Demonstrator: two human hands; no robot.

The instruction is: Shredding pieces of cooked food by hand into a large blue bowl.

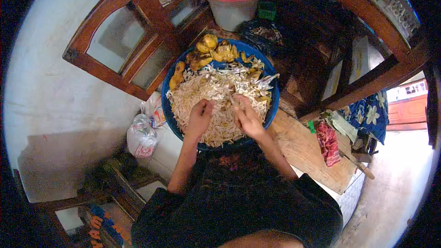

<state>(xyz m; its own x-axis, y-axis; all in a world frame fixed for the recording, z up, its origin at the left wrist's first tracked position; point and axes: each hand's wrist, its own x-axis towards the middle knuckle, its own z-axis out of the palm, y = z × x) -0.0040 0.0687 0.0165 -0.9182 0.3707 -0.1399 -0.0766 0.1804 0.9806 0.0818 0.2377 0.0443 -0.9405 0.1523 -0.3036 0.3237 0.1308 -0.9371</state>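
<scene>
A round blue plastic basin [274, 105] lies before me, holding a wide heap of pale shredded meat [220, 132], apparently chicken. Larger yellow cooked chicken pieces [225, 51] rest along its far rim. Over the left of the heap is my left hand [200, 119], its fingers curled and the fingertips near the thumb. Whether anything is pinched there is too small to tell. To its right, my right hand [248, 117] bends its fingers around a small pale strip of meat [233, 100], slightly blurred. The two hands are apart.
A wooden chair [137, 75] stands left of the basin, with white plastic bags [142, 137] below. Beyond sits a white bucket [232, 12] with a red lid, beside a black plastic bag [262, 34]. At right, a wooden board [310, 151] carries a red cloth [327, 143].
</scene>
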